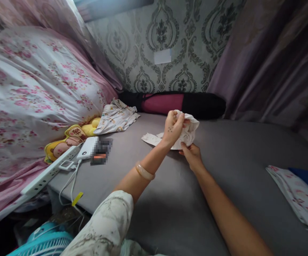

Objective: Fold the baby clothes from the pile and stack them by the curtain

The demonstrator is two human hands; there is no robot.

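Note:
A crumpled white cloth (189,133) is held just above the grey bed sheet, with one flap trailing to the left. My left hand (173,126), fingers curled, grips the cloth's upper part. Lower and to the right, my right hand (192,154) pinches its bottom edge between thumb and fingers. Some fingertips of both hands are hidden by the cloth. A pale bangle (144,171) circles my left forearm.
Printed cloth (118,117), yellow plush (63,147), a white power bank (88,147) and a power strip (51,170) are at left. A black and maroon bag (164,102) lies along the wall. Folded fabric (295,195) is at right; a blue fan (47,241) stands bottom left.

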